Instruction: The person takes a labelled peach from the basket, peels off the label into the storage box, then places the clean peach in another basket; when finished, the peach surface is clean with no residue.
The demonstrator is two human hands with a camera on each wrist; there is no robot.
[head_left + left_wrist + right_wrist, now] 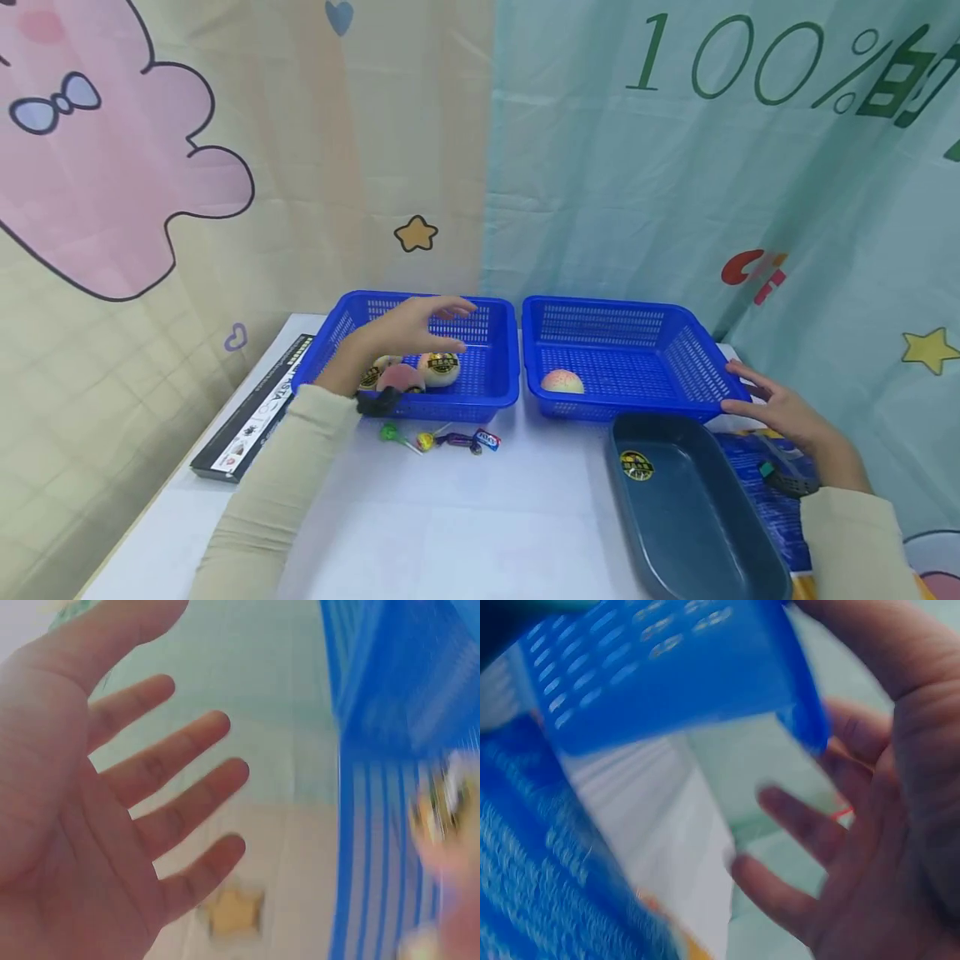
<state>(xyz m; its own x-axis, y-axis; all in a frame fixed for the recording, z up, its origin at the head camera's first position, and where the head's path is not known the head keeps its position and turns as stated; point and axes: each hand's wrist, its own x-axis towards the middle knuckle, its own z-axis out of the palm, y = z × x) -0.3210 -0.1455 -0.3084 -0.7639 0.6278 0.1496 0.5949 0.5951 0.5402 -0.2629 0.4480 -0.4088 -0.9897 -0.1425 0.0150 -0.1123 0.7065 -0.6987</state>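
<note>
Above the left blue basket [491, 392] hangs my left hand [420, 325], its fingers spread and holding nothing, as the left wrist view also shows. Inside that basket, below the hand, lie a pale peach-like fruit with a black-gold sticker [438, 369], a pinker one [401, 378] and another partly hidden behind the wrist. My right hand [787, 417] is at the right rim of the right blue basket [622, 408]; thumb and fingers lie loosely about the rim, the lower fingers extended. A pink-speckled round fruit [562, 382] sits in that basket's front left corner.
A dark blue-grey tray [686, 517] stands in front of the right basket. Beside it lies a blue package [772, 500]. Lollipops [390, 432] and wrapped candies [487, 439] lie before the left basket. A long black-white box [258, 408] is at the left.
</note>
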